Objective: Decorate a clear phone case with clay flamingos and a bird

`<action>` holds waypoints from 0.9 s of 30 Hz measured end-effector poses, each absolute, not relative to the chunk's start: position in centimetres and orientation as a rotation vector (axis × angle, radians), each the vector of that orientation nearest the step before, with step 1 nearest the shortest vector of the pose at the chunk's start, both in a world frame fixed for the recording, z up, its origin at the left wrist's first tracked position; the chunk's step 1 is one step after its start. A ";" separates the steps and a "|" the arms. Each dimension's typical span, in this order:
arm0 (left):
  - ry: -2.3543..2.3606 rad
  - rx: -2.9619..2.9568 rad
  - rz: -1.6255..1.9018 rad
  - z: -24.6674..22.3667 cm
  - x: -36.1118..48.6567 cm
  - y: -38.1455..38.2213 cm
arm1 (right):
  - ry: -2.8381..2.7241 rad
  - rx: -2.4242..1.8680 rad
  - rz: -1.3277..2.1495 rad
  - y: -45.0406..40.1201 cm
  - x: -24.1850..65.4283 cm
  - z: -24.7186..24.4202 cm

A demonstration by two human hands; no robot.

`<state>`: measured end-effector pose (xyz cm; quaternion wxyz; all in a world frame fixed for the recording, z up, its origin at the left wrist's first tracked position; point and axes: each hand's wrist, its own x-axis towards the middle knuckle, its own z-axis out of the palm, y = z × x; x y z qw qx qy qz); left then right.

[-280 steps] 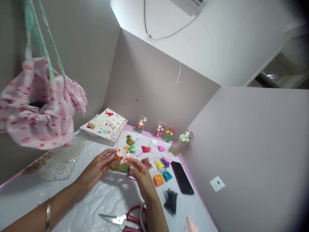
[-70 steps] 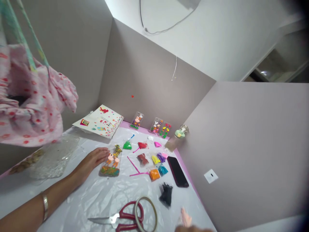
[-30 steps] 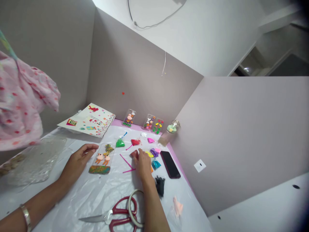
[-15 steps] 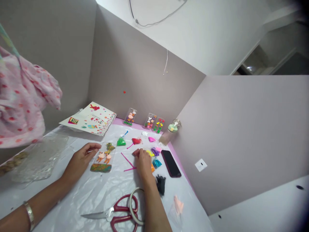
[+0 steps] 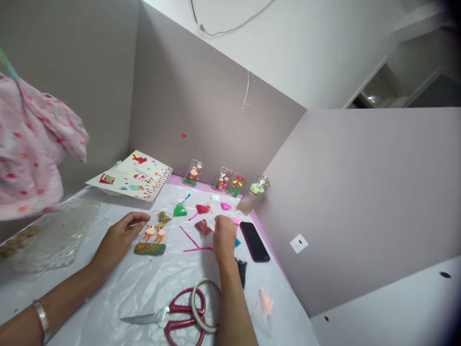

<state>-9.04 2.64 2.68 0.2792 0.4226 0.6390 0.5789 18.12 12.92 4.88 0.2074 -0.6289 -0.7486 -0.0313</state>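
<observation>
My left hand (image 5: pixel 124 235) rests at the left edge of a clear phone case (image 5: pixel 154 233) decorated with clay figures, its fingers close together and slightly bent. Over the group of clay packets on the right is my right hand (image 5: pixel 225 235), fingers curled downward; what they hold, if anything, is hidden. Just left of it lie a dark red clay packet (image 5: pixel 203 228) and pink sticks (image 5: pixel 190 238). A blue packet (image 5: pixel 237 242) peeks out at its right side. Beyond are a green packet (image 5: pixel 180 210), a red packet (image 5: pixel 204 209) and a pink packet (image 5: pixel 225 206).
Red-handled scissors (image 5: pixel 175 315) and a tape roll (image 5: pixel 196 312) lie in front. A phone (image 5: pixel 255 241), a black packet (image 5: pixel 242 273) and a peach packet (image 5: pixel 265 302) are on the right. Decorated cases (image 5: pixel 193 173) and a bottle (image 5: pixel 251 199) stand behind; a drawing (image 5: pixel 140 175) lies back left.
My right hand has moved right, off the dark red packet, and now covers the yellow, purple and orange packets. My left hand stays beside the case.
</observation>
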 end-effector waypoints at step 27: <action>1.522 1.161 1.539 3.5 -7.5 1.8 | -2.023 -1.326 0.909 10.1 19.0 8.9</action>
